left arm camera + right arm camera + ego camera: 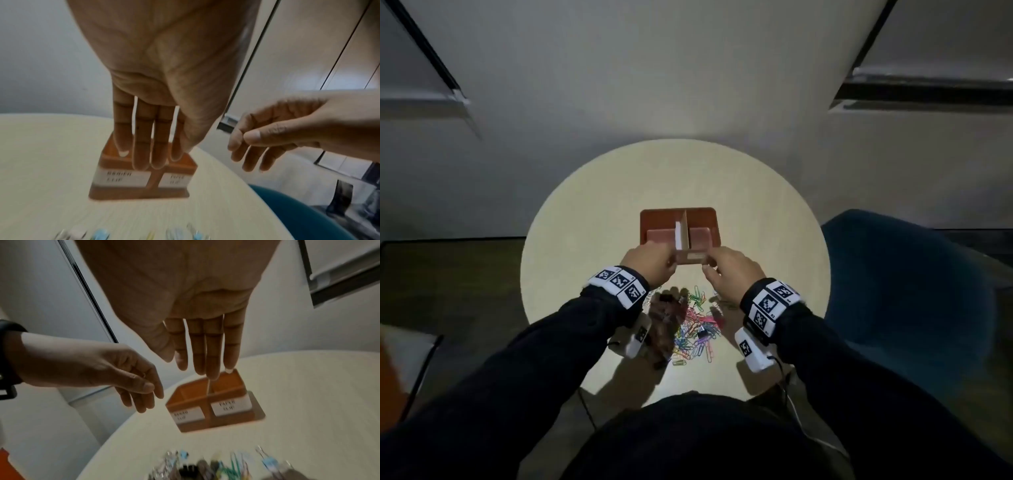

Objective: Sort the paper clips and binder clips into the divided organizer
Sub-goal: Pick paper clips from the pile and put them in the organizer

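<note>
A brown divided organizer (pixel 661 215) stands at the middle of the round table, with a white partition (pixel 682 230) between two compartments that look empty. Two white labels (pixel 121 177) sit on its front. Both hands hover at its near edge. My left hand (pixel 657 262) is by the left front corner and my right hand (pixel 726 270) by the right one, fingers relaxed, nothing seen in either. The wrist views show the left hand (pixel 156 146) and the right hand (pixel 205 353) above the organizer (pixel 226 420), apart from it. A pile of coloured paper clips (pixel 695 329) with a dark binder clip (pixel 702 334) lies nearer me.
The round pale table (pixel 585 240) stands against a plain wall. A blue chair (pixel 893 274) is close on the right. An orange object (pixel 387 377) shows at the left edge. Bare tabletop lies on both sides of the organizer.
</note>
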